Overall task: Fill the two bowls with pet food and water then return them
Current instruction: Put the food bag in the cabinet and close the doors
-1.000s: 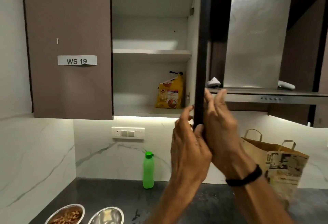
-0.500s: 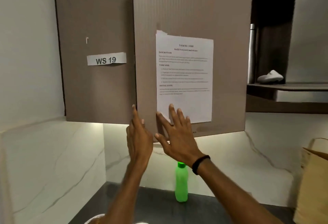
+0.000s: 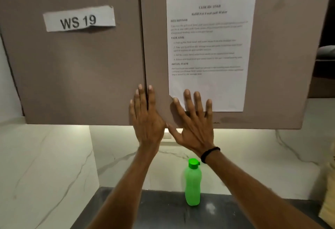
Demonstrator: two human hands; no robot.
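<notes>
— Where do we find the bottle [image 3: 192, 185]?
— We see it upright on the dark counter [image 3: 163, 210], close to the wall [image 3: 126, 165], below our right wrist.
— Hand pose?
— Both arms reach upward. Our left hand [image 3: 146, 120] lies flat across the seam between left door [image 3: 81, 74] and right door [image 3: 155, 47], fingers straight. Our right hand [image 3: 194, 129] lies flat on the right door, fingers spread, tips on the sheet [image 3: 210, 47].

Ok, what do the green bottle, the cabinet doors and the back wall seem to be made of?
Green bottle: likely plastic, matte, uniform bright colour with moulded cap. Cabinet doors: probably laminated board, matte taupe with faint vertical ribbing. Back wall: marble or marble-look slab, white with grey veins, slightly glossy.
</notes>
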